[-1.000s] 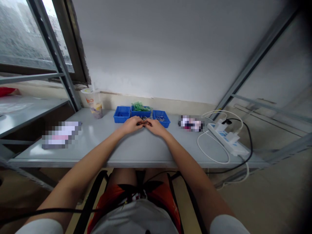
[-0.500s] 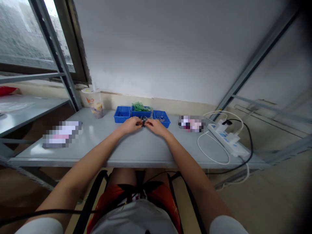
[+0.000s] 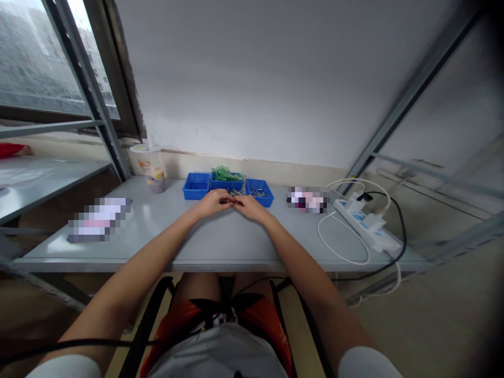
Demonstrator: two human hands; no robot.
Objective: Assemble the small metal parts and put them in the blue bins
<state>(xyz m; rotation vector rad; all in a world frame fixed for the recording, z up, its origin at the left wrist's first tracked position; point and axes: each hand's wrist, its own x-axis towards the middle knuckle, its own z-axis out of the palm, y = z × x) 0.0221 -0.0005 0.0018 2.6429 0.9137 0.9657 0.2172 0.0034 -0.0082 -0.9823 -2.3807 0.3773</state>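
My left hand (image 3: 214, 202) and my right hand (image 3: 249, 206) meet over the middle of the table, fingertips touching or almost so. Both have their fingers bent into a pinch. Something small and dark shows at the left fingertips, too small to name; what the right fingers pinch is hidden. Just behind the hands lies a pile of small shiny metal pieces (image 3: 236, 192), partly covered by them. A blue tray (image 3: 265, 199) with small metal parts stands by my right hand. Behind are a second blue tray (image 3: 226, 185) holding green plastic packets (image 3: 222, 173) and a third blue tray (image 3: 197, 186) at left.
A clear drink cup (image 3: 153, 170) with a straw stands back left. A blurred-out phone-like object (image 3: 100, 219) lies at left, another pixelated item (image 3: 307, 200) at right. A white power strip (image 3: 368, 226) with plugs and looping cables occupies the right end of the grey table (image 3: 232, 247).
My hands have drawn closer together, and the right fingertips now meet the left ones. The trays and other things stay where they were; the view has shifted slightly.
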